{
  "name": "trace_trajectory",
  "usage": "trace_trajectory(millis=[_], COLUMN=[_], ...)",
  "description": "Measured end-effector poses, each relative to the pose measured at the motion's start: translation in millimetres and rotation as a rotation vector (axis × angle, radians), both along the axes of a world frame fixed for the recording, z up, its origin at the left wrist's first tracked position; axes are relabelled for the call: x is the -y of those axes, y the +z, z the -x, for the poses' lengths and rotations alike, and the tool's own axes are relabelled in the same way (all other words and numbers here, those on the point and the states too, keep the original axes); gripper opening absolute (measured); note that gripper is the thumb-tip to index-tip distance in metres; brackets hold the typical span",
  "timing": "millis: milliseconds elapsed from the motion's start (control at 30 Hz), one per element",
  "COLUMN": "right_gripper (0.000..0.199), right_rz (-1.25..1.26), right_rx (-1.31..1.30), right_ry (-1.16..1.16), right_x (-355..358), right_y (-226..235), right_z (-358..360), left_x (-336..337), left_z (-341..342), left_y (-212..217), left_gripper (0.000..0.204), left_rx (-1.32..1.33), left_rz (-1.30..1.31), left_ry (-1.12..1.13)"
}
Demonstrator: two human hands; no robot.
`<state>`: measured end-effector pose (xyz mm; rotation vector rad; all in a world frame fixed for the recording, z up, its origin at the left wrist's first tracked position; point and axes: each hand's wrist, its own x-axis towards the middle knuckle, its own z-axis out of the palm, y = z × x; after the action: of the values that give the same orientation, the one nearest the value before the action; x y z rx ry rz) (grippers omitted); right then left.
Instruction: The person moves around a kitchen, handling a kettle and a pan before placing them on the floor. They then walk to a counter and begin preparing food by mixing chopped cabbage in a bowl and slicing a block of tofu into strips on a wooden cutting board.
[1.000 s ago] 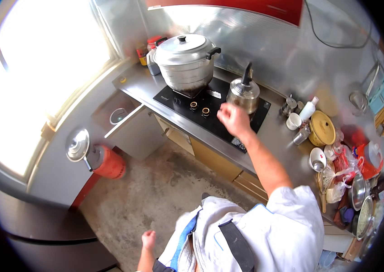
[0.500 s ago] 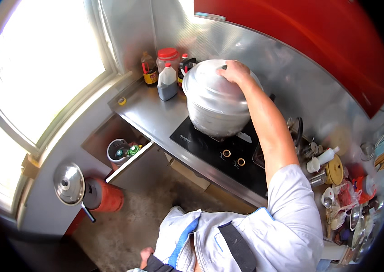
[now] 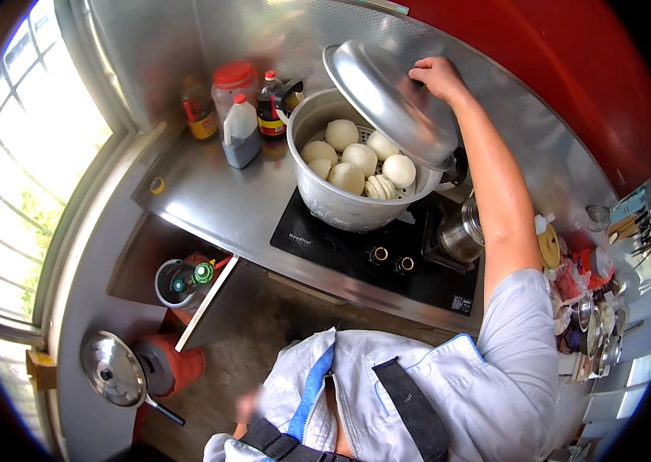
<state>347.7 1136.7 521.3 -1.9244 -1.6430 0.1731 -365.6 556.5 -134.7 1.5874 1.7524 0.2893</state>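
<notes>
Gripping the round domed aluminium lid [image 3: 391,104] at its far edge, right hand [image 3: 437,75] holds it tilted over the big silver steamer pot [image 3: 341,204] of white buns [image 3: 352,158] on the black cooktop [image 3: 372,250]. Left hand barely visible, blurred, state unclear. Risk: steam scalding the forearm above pot, or lid slipping onto buns.

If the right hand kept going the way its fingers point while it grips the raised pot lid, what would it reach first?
The right hand grips the top edge of the tilted steamer lid, fingers pointing left and away. Past the lid, the steel backsplash wall seems first in line, though depth is hard to judge in this fisheye view.
</notes>
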Motion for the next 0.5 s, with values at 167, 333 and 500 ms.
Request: trace_trajectory(millis=[167, 333, 500], right_gripper=[0.041, 0.046, 0.047], right_rz=[-0.012, 0.014, -0.083], right_rx=[0.013, -0.034, -0.022], right_ry=[-0.020, -0.014, 0.010], right_x=[-0.4, 5.3, 11.8], right_y=[6.4, 2.6, 21.5], right_z=[31.1, 26.7, 20.1], left_x=[-59.5, -292.5, -483.0], left_z=[-32.2, -190.2, -332.8], left_y=[54.1, 277.0, 524.8], left_gripper=[0.016, 0.018, 0.022], left_rx=[0.231, 0.555, 0.774], left_rz=[0.250, -0.266, -0.410], left_ry=[0.246, -0.244, -0.694])
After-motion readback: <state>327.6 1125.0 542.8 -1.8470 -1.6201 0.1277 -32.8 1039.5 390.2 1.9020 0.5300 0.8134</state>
